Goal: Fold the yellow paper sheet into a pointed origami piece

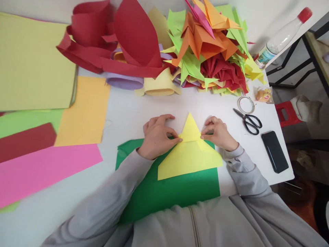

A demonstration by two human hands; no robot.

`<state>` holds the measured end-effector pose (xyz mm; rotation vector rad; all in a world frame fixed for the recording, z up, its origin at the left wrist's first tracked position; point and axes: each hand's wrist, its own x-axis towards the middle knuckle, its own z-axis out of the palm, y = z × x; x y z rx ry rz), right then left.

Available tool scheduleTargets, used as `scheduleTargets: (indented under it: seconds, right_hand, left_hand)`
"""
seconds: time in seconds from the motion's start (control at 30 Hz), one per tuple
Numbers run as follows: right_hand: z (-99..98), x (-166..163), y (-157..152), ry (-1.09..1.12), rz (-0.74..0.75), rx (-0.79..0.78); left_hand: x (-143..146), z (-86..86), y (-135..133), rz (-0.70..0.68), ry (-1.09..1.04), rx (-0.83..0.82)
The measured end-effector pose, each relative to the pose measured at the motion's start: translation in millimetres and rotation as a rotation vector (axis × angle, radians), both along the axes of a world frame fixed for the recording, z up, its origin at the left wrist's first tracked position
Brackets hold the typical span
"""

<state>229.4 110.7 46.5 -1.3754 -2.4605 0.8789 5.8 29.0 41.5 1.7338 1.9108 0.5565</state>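
A yellow sheet of paper (pixel 191 157), folded to a pointed top with a flared lower part, lies over a green sheet (pixel 169 202) on the white table. A crease runs across it below the triangular tip. My left hand (pixel 159 137) pinches the left end of this crease between thumb and fingers. At the crease's right end, my right hand (pixel 218 133) pinches the paper's edge the same way. The tip points away from me, between both hands.
Black-handled scissors (pixel 248 121), a tape roll (pixel 246 105), a phone (pixel 275 151) and a wrapped snack (pixel 263 94) lie to the right. A plastic bottle (pixel 280 41) stands behind. Folded paper shapes (pixel 205 44) and red paper pieces (pixel 138 34) pile at the back; coloured sheets (pixel 82 113) spread left.
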Motion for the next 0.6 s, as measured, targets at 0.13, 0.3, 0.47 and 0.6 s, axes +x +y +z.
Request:
scheduleTargets:
  seconds: [0.13, 0.3, 0.47, 0.6]
  right_hand:
    - [-0.4, 0, 0, 0.002, -0.011, -0.009]
    - [-2.4, 1, -1, 0.007, -0.012, 0.012]
    - [-2.6, 1, -1, 0.015, -0.015, 0.001]
    - [-0.1, 0, -2, 0.002, -0.021, -0.004]
  left_hand:
    - [-2, 1.9, 1, -0.017, 0.018, -0.042]
    - [-3, 3.9, 2, -0.034, 0.022, -0.077]
    - [-5, 0.1, 2, -0.03, 0.033, -0.066]
    - [-5, -6.4, -5, -0.104, 0.06, 0.1]
